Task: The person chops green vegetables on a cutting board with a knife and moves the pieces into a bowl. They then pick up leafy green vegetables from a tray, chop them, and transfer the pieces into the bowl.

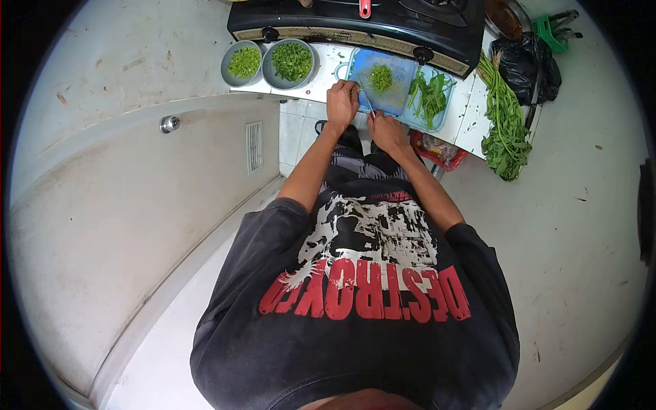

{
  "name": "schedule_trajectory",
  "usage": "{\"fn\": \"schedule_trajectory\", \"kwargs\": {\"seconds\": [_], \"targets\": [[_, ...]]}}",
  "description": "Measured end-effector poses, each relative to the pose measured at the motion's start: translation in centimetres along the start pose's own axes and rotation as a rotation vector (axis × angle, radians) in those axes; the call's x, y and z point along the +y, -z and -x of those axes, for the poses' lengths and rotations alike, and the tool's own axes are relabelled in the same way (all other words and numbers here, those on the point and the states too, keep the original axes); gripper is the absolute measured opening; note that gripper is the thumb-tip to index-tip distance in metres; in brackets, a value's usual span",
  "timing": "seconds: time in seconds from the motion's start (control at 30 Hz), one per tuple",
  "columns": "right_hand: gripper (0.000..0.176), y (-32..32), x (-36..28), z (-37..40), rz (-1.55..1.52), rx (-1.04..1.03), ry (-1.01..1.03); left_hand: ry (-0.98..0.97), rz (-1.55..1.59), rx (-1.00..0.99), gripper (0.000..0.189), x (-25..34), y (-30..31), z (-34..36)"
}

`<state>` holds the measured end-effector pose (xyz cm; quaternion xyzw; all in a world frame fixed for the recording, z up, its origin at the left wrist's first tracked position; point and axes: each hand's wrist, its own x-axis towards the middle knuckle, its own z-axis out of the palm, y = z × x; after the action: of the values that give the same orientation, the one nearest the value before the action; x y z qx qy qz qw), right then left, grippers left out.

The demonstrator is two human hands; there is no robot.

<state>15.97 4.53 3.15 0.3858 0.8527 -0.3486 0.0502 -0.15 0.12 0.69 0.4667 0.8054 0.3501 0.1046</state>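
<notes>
My right hand (388, 131) is closed around the handle of a knife (367, 100), its thin blade pointing up and left over the blue cutting board (404, 63). At the board's left edge, my left hand (342, 104) is curled beside the blade; whatever its fingers hold is hidden. A small pile of chopped greens (381, 78) lies on the board, just right of the blade. The board rests on a light blue tray (447, 102), where loose green leaves (430, 97) lie to the right.
Two grey bowls (313, 76) of chopped greens stand at the left. Behind the board is a black gas stove (328, 17). A bunch of leafy stalks (504, 140) hangs over the counter's right side, near a black plastic bag (523, 65) and a green basket (549, 34).
</notes>
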Motion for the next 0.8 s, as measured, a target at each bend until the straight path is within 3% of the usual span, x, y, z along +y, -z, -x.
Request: {"fn": "schedule_trajectory", "kwargs": {"seconds": [0.57,0.8], "targets": [[0.041,-1.9,-0.2,-3.9,-0.06,0.074,0.023,-0.026,0.021,0.016,0.009,-0.3,-0.1,0.0],[0.039,-1.0,0.6,-0.7,-0.02,-0.077,-0.028,0.035,0.042,-0.002,0.008,0.0,0.0,0.1]]}}
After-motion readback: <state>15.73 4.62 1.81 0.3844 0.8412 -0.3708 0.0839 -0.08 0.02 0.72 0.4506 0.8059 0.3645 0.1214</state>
